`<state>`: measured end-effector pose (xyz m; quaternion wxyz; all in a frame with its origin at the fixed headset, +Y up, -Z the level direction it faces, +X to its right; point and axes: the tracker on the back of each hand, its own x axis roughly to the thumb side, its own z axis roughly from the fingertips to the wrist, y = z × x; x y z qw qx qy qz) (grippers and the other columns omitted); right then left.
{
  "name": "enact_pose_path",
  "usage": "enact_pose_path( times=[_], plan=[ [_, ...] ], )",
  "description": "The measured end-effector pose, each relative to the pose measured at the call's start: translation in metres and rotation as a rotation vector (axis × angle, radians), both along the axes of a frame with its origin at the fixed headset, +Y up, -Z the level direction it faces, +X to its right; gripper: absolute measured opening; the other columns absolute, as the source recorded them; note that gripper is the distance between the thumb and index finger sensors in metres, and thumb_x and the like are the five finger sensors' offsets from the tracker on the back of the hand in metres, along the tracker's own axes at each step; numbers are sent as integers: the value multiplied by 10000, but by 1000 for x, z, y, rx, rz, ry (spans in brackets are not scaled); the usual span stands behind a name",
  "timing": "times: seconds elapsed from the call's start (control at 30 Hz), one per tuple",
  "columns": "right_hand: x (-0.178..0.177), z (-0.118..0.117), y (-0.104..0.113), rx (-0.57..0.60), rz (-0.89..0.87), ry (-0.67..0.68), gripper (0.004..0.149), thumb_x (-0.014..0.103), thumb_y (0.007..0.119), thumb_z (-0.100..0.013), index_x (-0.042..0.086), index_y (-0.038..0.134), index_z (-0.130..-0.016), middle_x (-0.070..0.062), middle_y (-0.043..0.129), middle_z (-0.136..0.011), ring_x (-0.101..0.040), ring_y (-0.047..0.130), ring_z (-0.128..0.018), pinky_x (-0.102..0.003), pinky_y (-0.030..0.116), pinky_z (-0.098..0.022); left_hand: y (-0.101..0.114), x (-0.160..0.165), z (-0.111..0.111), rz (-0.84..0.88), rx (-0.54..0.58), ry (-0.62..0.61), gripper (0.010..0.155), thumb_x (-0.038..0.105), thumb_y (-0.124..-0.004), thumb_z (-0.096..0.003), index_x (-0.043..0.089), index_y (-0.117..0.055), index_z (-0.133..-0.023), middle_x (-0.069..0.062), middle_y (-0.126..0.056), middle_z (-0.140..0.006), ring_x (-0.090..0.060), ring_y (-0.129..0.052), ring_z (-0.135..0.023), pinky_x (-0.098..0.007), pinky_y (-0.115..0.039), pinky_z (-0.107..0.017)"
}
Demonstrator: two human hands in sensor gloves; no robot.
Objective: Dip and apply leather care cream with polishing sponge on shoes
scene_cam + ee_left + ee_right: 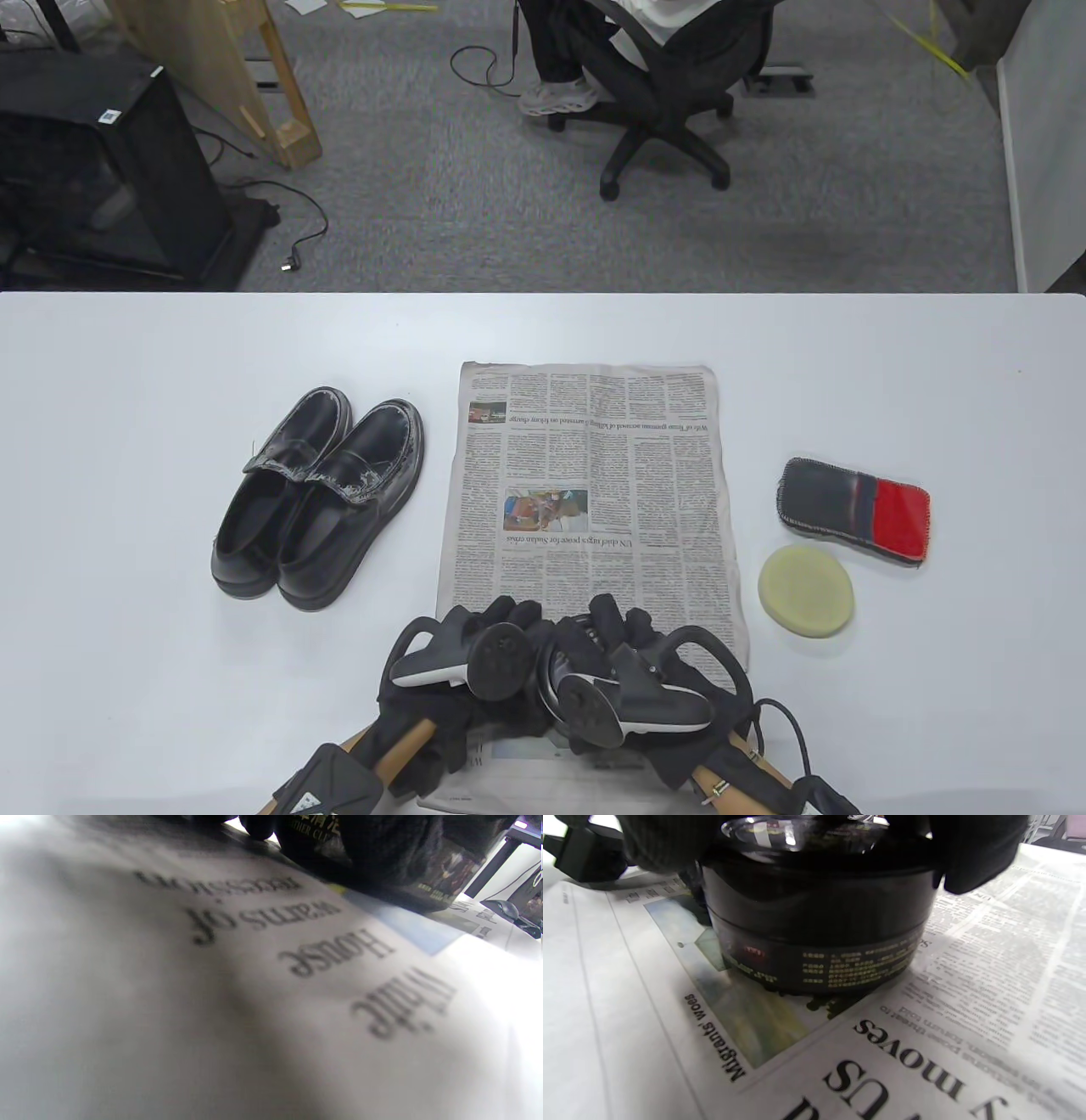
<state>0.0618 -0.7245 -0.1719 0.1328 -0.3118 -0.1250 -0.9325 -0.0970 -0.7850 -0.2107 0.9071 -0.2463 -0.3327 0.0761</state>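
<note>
Left of the newspaper [585, 484]: pair of black shoes [318, 497], side by side. On the newspaper's near end: dark cream jar [818, 925], left hand [475, 645] and right hand [628, 662] both closed around it. Right of the newspaper: yellow polishing sponge [806, 590], just beside a black-and-red cloth [853, 509].

A white table [153, 407] spans the near half of the scene. A newspaper sheet [585, 475] lies flat at its centre, its print upside down to the viewer. A dark cloth with a red end and stitched edge [853, 509] lies on the table to the right of the newspaper. Beyond the far table edge is grey carpet. A black office chair [670, 93] stands at far centre. A black cabinet [110, 161] stands at far left, beside a wooden frame [271, 76]. A black cable [293, 229] trails across the carpet near the cabinet.
</note>
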Motion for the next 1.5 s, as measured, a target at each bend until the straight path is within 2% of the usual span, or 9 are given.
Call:
enact_pose_path(
  times=[0.2, 0.37, 0.63, 0.73, 0.83, 1.03, 1.17, 1.3, 1.5],
  plan=[
    [-9, 5, -2, 122, 63, -36, 1058, 774, 464, -456, 13, 351, -1182, -437, 566, -1073, -562, 923, -658, -412, 901, -454, 1, 1, -2, -20, -10, 0, 978, 543, -765, -453, 93, -312, -1195, -228, -221, -1230, -497, -247, -1040, -639, -349, -691],
    [-3, 0, 0, -16, 38, -6, 1126, 735, 620, -416, -30, 288, -1173, -476, 440, -1114, -674, 684, -916, -535, 801, -601, 1, 2, -1, -28, -1, -5, 978, 553, -748, -461, 90, -297, -1195, -236, -209, -1229, -503, -238, -1038, -642, -341, -690],
    [-4, 5, -5, 83, 58, -16, 1113, 769, 491, -444, -57, 317, -1170, -466, 488, -1081, -621, 837, -780, -454, 857, -517, 2, 2, -2, -36, -4, -11, 971, 545, -740, -468, 83, -294, -1196, -238, -205, -1228, -504, -238, -1038, -643, -342, -692],
    [4, 1, -6, -3, 6, -33, 1100, 753, 487, -458, -36, 235, -1181, -467, 385, -1121, -659, 715, -888, -527, 786, -604, 5, 1, -4, -50, -4, -36, 975, 552, -751, -479, 74, -303, -1201, -254, -218, -1233, -515, -257, -1044, -647, -363, -702],
    [23, -6, -1, -63, -110, -52, 1021, 716, 500, -483, 41, 218, -1195, -366, 321, -1183, -630, 467, -1030, -645, 607, -692, 15, -9, -8, -52, -9, -41, 989, 561, -773, -459, 68, -344, -1202, -287, -273, -1236, -541, -324, -1048, -658, -414, -710],
    [70, -17, 11, 59, -291, -171, 946, 678, 463, -527, 64, 199, -1196, -322, 260, -1203, -611, 351, -1058, -661, 492, -724, 56, -24, -9, 88, 100, 64, 1020, 615, -735, -477, 26, -336, -1206, -359, -314, -1224, -598, -402, -1037, -697, -494, -697],
    [92, -20, 0, 146, -355, -234, 937, 662, 472, -529, 57, 191, -1188, -325, 251, -1195, -611, 336, -1052, -656, 476, -723, 70, 5, 5, 136, 137, 9, 1096, 694, -673, -481, -3, -249, -1212, -426, -258, -1211, -662, -386, -1017, -742, -511, -669],
    [103, -22, -5, 150, -344, -281, 943, 654, 482, -528, 42, 190, -1182, -335, 252, -1187, -615, 342, -1045, -659, 484, -719, 61, 55, 18, -58, 168, -113, 1173, 759, -623, -460, -7, -133, -1201, -491, -190, -1186, -742, -357, -977, -788, -551, -632],
    [106, -21, -3, 175, -364, -282, 947, 654, 491, -526, 43, 183, -1182, -334, 252, -1188, -618, 346, -1046, -678, 489, -713, 45, 88, 19, -286, 181, -151, 1240, 789, -632, -428, -8, -44, -1175, -562, -148, -1142, -801, -381, -940, -817, -622, -581]
  ],
)
